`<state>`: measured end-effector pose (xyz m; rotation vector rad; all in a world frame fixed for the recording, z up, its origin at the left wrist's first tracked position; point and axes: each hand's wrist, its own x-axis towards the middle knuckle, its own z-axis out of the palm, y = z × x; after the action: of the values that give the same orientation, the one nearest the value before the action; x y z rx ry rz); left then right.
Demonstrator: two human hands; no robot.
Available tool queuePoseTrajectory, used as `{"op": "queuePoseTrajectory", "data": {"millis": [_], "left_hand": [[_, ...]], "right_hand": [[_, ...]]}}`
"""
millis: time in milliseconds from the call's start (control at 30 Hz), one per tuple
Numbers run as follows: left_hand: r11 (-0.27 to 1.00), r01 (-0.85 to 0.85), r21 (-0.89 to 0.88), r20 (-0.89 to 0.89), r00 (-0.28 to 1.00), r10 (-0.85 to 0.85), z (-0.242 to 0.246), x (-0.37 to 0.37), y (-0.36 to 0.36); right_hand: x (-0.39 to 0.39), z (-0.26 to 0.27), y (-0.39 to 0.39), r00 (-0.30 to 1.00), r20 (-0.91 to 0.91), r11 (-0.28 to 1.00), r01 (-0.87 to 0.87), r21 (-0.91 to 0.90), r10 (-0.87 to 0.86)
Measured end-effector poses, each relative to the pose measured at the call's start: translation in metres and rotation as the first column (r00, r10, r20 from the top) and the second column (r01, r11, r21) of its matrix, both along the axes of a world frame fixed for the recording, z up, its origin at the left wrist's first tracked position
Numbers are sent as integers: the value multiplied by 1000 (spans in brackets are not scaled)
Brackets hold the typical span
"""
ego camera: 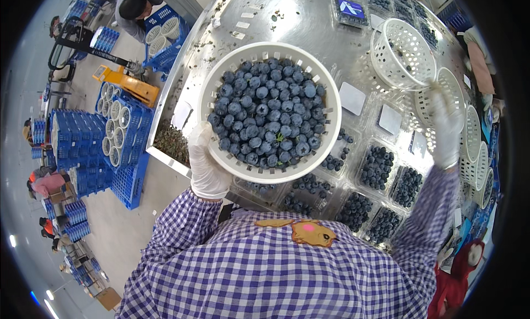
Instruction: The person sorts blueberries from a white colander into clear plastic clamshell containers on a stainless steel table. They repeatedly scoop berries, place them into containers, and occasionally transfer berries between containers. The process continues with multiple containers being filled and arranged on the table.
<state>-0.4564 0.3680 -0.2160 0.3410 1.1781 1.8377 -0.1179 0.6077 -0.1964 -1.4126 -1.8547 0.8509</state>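
In my left hand (208, 163), which wears a white glove, a round white plastic basket (271, 49) is gripped by its near left rim. Blueberries (269, 112) heap inside it, with a small green sprig among them. My right hand (446, 126), also gloved and blurred, reaches to the right beside a row of slotted white baskets. Whether it touches the nearest of these baskets (426, 106) cannot be told. Clear plastic clamshells with blueberries (377, 168) stand between my arms, some partly hidden by the held basket. White pads (352, 97) lie in several clamshells.
A tilted white basket (410, 58) with a few berries stands on the steel table (306, 25). Filled clamshells (352, 10) line the far side. Debris (172, 143) fills the left trough. Blue crates (78, 137) and a yellow pallet jack (128, 85) stand on the floor; other people work nearby.
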Motion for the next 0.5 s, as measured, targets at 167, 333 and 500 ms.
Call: {"op": "queuePoseTrajectory", "data": {"millis": [167,333,500], "left_hand": [[995,-91,-38,122,988,95,-13,-12,-5],[1000,-7,22,145,989,4,-16,-25,-9],[996,86,-1,24,996,-86,-33,-51,-10]], "right_hand": [[-118,1,-108,898,-127,895,-389,217,421],[-184,15,-112,666,405,550,-746,376,626],[-210,14,-108,569,592,472,-817,331,571]]}}
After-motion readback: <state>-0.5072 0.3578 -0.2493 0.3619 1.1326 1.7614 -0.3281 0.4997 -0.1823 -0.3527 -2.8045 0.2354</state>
